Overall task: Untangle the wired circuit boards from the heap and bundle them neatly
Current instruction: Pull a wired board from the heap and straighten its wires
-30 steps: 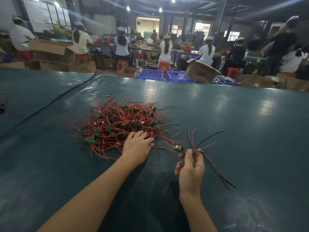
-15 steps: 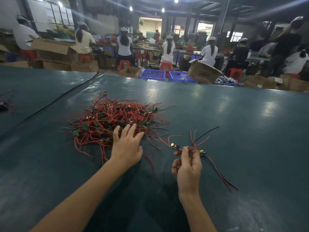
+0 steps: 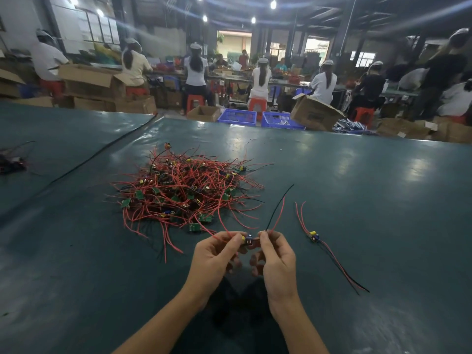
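While it hangs just above a dark green table (image 3: 357,200), a small circuit board (image 3: 247,240) is pinched at one end by the left hand (image 3: 217,254) and at the other by the right hand (image 3: 275,256). Its red and black wires (image 3: 279,210) rise from the right-hand end. Just beyond lies the heap (image 3: 184,190) of tangled red-wired boards. Another wired board (image 3: 313,236) lies apart, to the right. Print on a cardboard box (image 3: 315,114) is too blurred to read.

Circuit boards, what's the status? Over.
One wired board pinched by left hand and right hand. Behind it, heap tangled. At right, loose board lies apart. Nothing blocking.
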Demonstrator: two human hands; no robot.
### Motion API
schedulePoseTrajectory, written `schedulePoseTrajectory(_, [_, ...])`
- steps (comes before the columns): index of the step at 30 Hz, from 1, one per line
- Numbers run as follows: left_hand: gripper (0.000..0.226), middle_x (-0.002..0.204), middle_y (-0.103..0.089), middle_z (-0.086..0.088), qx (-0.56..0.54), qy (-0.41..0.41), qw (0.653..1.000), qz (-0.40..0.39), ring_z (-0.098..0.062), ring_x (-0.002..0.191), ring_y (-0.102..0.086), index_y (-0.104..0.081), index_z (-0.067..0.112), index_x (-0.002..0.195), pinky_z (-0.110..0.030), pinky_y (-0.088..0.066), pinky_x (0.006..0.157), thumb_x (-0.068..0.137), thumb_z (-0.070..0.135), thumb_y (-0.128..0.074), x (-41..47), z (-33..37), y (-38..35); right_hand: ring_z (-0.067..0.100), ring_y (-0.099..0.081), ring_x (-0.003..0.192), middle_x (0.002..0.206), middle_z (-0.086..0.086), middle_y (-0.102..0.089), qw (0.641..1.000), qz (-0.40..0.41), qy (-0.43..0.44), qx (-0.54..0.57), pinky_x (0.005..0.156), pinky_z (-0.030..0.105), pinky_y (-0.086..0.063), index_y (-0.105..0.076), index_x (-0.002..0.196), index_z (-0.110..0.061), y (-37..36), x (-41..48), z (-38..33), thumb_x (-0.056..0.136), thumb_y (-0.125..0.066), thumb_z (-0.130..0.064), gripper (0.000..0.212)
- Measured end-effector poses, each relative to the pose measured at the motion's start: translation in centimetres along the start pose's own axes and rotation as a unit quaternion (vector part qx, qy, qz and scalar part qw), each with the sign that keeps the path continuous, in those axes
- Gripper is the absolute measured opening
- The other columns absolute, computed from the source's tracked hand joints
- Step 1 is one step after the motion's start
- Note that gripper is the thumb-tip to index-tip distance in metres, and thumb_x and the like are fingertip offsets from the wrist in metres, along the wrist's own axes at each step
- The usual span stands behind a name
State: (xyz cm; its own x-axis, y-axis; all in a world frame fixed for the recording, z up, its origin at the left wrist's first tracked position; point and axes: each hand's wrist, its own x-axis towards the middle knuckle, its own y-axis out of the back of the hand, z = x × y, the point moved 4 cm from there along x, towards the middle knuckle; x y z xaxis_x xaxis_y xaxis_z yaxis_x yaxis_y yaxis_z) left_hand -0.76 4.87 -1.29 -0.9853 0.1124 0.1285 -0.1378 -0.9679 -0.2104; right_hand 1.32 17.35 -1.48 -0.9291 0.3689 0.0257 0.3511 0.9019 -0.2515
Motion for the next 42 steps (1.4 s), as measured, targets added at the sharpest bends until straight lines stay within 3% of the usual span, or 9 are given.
schedulePoseTrajectory(6, [0.009,0.076,-0.074,-0.005,0.05,-0.039,0.998,0.0,-0.01,0.064,-0.067,-0.074,0.013,0.088,-0.017,-0.05,0.058,0.088,0.013,-0.065,0.1,0.1,0.3,0.014,-0.069,0.068,0.077,0.001,-0.075,0.999,0.008,-0.037,-0.026,0.056,0.027,-0.052,-0.078,0.079,-0.027,-0.6,-0.4,0.3,0.091,-0.067,-0.029,0.016])
schedulePoseTrajectory(8, [0.007,0.075,-0.073,-0.004,0.04,-0.041,0.998,0.004,-0.01,0.063,-0.066,-0.073,0.013,0.087,-0.017,-0.05,0.057,0.084,0.017,-0.07,0.1,0.2,0.3,0.016,-0.065,0.063,0.075,0.001,-0.074,0.999,0.003,-0.046,-0.016,0.054,0.027,-0.051,-0.079,0.08,-0.027,-0.8,-0.5,0.4,0.091,-0.066,-0.028,0.017])
schedulePoseTrajectory(11, [0.028,0.068,-0.071,-0.003,0.005,-0.015,1.0,0.009,-0.01,0.058,-0.065,-0.072,0.009,0.084,-0.017,-0.049,0.053,0.07,0.032,-0.077,0.1,-0.1,0.2,0.01,-0.059,0.055,0.069,-0.002,-0.072,0.999,-0.012,-0.025,-0.017,0.052,0.022,-0.049,-0.08,0.08,-0.028,-1.2,-0.8,0.1,0.089,-0.065,-0.03,0.017])
schedulePoseTrajectory(14, [0.029,0.07,-0.072,-0.012,-0.015,0.034,0.999,-0.001,-0.013,0.061,-0.067,-0.075,0.008,0.076,-0.018,-0.051,0.055,0.064,0.034,-0.082,0.4,-0.5,0.4,0.012,-0.068,0.066,0.078,0.003,-0.076,0.999,-0.008,-0.036,0.007,0.059,0.025,-0.055,-0.081,0.08,-0.027,-1.4,-0.9,0.2,0.09,-0.065,-0.028,0.019])
schedulePoseTrajectory(17, [0.02,0.066,-0.069,-0.011,-0.033,0.059,0.998,-0.014,-0.013,0.056,-0.063,-0.075,0.011,0.068,-0.018,-0.05,0.053,0.062,0.029,-0.081,0.6,-0.6,0.3,0.01,-0.065,0.057,0.071,0.002,-0.074,0.994,0.015,-0.089,0.054,0.049,0.023,-0.051,-0.081,0.079,-0.022,-1.2,-0.4,0.3,0.09,-0.067,-0.023,0.018])
schedulePoseTrajectory(21, [0.017,0.063,-0.067,-0.015,-0.059,0.076,0.995,0.003,-0.016,0.052,-0.062,-0.07,0.013,0.058,-0.02,-0.049,0.05,0.063,0.026,-0.08,0.8,-0.4,0.2,0.002,-0.043,0.041,0.05,-0.012,-0.05,0.984,0.079,-0.119,0.104,0.038,0.017,-0.036,-0.081,0.08,-0.021,0.4,1.0,-0.2,0.089,-0.069,-0.021,0.015])
schedulePoseTrajectory(26, [0.016,0.062,-0.067,-0.012,-0.054,0.069,0.996,-0.012,-0.016,0.051,-0.06,-0.07,0.017,0.055,-0.02,-0.05,0.051,0.063,0.028,-0.079,0.7,0.3,0.1,-0.003,-0.06,0.056,0.068,-0.018,-0.069,0.988,0.095,-0.093,0.075,0.044,0.017,-0.045,-0.081,0.078,-0.031,1.5,1.3,-0.8,0.087,-0.072,-0.026,0.014])
schedulePoseTrajectory(31, [0.021,0.06,-0.065,-0.014,-0.068,0.056,0.996,-0.003,-0.017,0.049,-0.059,-0.069,0.016,0.055,-0.023,-0.05,0.051,0.058,0.033,-0.082,0.8,0.4,0.8,0.007,-0.071,0.067,0.085,-0.001,-0.077,0.99,0.093,-0.043,0.1,0.045,0.021,-0.049,-0.073,0.102,-0.026,1.4,1.3,-1.3,0.094,-0.063,-0.016,0.017])
schedulePoseTrajectory(42, [0.023,0.054,-0.061,-0.006,-0.091,0.043,0.994,0.039,-0.014,0.047,-0.057,-0.067,0.018,0.053,-0.021,-0.047,0.049,0.056,0.036,-0.081,0.9,0.7,1.3,0.019,-0.074,0.07,0.088,0.012,-0.077,0.984,0.063,-0.062,0.155,0.043,0.019,-0.048,-0.062,0.102,-0.025,1.6,0.5,-1.5,0.104,-0.042,-0.015,0.023])
